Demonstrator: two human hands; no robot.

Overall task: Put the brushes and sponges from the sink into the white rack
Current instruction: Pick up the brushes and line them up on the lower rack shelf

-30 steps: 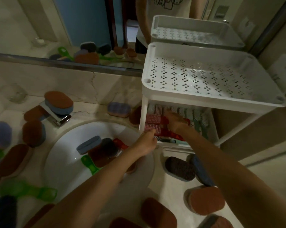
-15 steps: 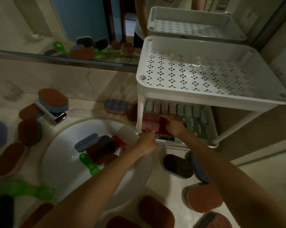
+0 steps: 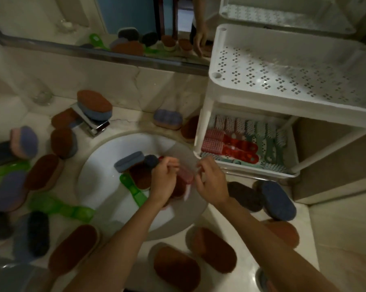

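Observation:
The white sink [image 3: 97, 175] holds a blue-grey sponge [image 3: 129, 163], a dark sponge [image 3: 150, 161], brown sponges [image 3: 140, 176] and a green brush [image 3: 134, 191]. Over the basin my left hand [image 3: 164, 181] grips a red brush [image 3: 185, 176] with pink bristles. My right hand [image 3: 212, 180] has curled fingers right beside the brush's head; blur hides whether it holds it. The white rack [image 3: 212, 95] stands to the right. Its lower shelf carries red brushes [image 3: 230, 146] and green-and-white brushes [image 3: 268, 140].
Many brown, blue and dark sponges [image 3: 175, 264] and green brushes [image 3: 59, 207] lie on the counter all around the basin. A tap [image 3: 89, 123] with a sponge on it stands behind the sink. A mirror lines the back wall. The rack's top shelf [image 3: 283, 76] holds nothing.
Both hands have drawn back from the rack's lower shelf to the sink. My left hand now grips a red brush, and the view has tilted down.

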